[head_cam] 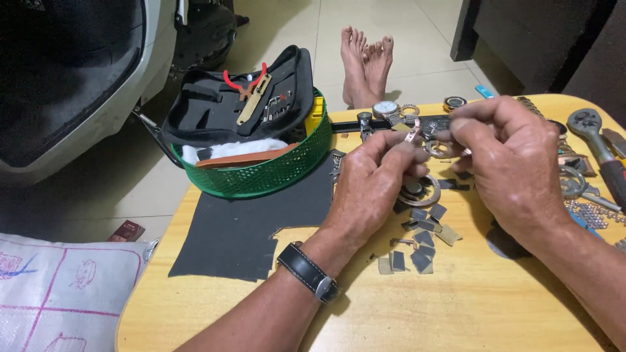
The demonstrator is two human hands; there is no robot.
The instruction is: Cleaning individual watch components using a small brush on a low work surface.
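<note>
Green basket [261,176] with tool pouch [241,98] sits left, within reach. Dark sheet [241,228] protects the table [404,313]. Left hand [372,189] pinches a small metal part [414,132] upright; right hand [515,163], fingers closed, steadies a ring [435,148] against it, above cut grey squares [420,241].

Small metal part [413,132] pinched between left hand [372,189] and right hand [512,169]: too small and too covered by fingertips to identify. Ratchet wrench [590,130] cut off at right edge. Counter [456,306] front edge out of frame. Basket [261,173] contents partly hidden under black tool pouch [241,98].
</note>
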